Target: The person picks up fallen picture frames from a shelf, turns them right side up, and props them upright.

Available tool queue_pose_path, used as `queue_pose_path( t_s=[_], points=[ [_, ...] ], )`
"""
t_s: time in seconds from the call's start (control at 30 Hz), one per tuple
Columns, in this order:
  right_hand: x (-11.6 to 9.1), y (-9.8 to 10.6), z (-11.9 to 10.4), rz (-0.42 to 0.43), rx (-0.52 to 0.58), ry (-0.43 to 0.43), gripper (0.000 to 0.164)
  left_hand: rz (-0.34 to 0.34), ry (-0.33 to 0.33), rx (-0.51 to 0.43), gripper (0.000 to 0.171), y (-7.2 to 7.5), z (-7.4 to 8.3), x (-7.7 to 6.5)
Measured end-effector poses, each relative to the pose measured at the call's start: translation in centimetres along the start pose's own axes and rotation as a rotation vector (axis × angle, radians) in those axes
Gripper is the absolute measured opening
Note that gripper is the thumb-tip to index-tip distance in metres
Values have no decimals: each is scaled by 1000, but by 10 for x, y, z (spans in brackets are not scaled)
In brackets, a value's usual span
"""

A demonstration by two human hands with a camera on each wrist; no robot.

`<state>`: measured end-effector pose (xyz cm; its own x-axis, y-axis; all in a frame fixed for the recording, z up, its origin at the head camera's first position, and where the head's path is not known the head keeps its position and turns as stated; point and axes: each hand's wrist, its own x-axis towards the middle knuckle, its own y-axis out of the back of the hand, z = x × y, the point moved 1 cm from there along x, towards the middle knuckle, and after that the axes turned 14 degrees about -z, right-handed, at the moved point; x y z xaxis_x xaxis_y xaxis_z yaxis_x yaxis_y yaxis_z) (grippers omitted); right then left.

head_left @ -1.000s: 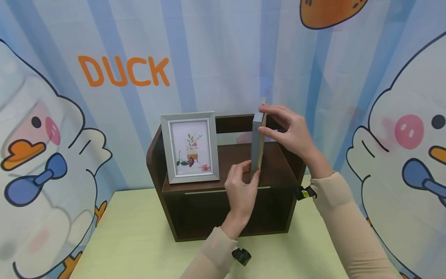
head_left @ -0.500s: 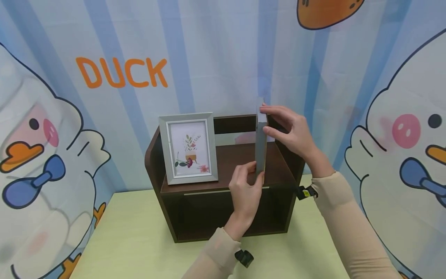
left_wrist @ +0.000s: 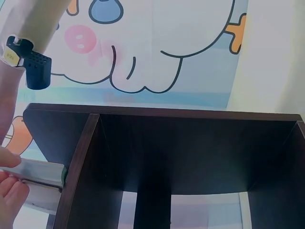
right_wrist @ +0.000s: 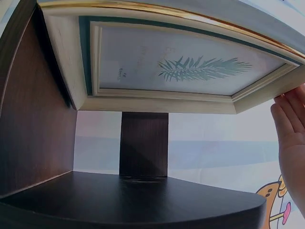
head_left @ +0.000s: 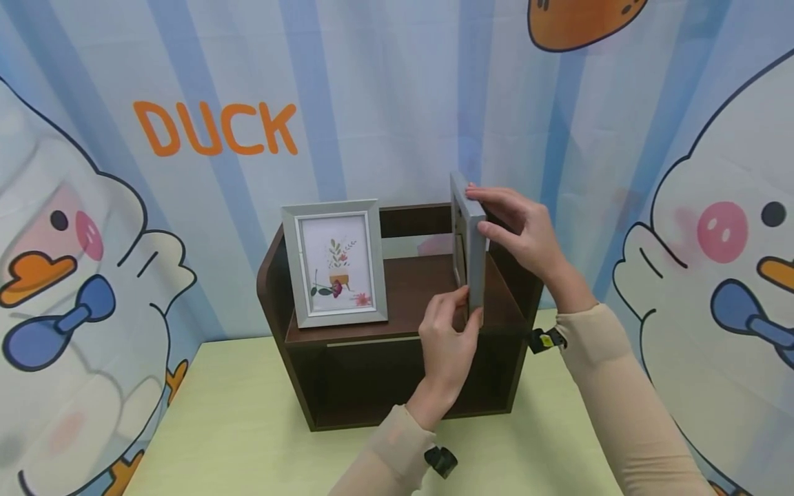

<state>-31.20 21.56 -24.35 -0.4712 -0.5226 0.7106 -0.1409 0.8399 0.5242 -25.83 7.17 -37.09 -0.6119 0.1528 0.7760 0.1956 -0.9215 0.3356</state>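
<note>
A silver-grey picture frame (head_left: 476, 265) stands upright above the right part of the brown shelf's upper board, seen nearly edge-on from the head. In the right wrist view its face shows a green leaf print (right_wrist: 205, 69) inside a pale border with a gold outer edge. My left hand (head_left: 448, 344) pinches the frame's lower near corner between thumb and fingers. Higher up, my right hand (head_left: 527, 227) holds the top near corner, thumb on the near edge, fingers at the top. Whether the frame's bottom touches the board is hidden by my left hand.
A second picture frame (head_left: 339, 265) with a potted-plant print stands on the left of the same board. The dark brown shelf (head_left: 400, 419), with an open lower compartment, sits on a pale green tabletop (head_left: 236, 399). A duck-print curtain (head_left: 397, 103) hangs behind.
Both hands have turned the held frame, so its near edge swings right and its left-hand face comes into view. My left hand has moved right; the second frame stays put.
</note>
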Motion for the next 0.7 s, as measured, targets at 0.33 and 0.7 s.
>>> queue_pose_path(
  t_s=[0.33, 0.7],
  points=[
    [-1, 2, 5, 15, 10, 14, 37, 7, -13, 27, 28, -1, -5, 0],
    [-2, 2, 4, 13, 53, 13, 37, -7, 102, -14, 22, 4, -13, 0]
  ],
)
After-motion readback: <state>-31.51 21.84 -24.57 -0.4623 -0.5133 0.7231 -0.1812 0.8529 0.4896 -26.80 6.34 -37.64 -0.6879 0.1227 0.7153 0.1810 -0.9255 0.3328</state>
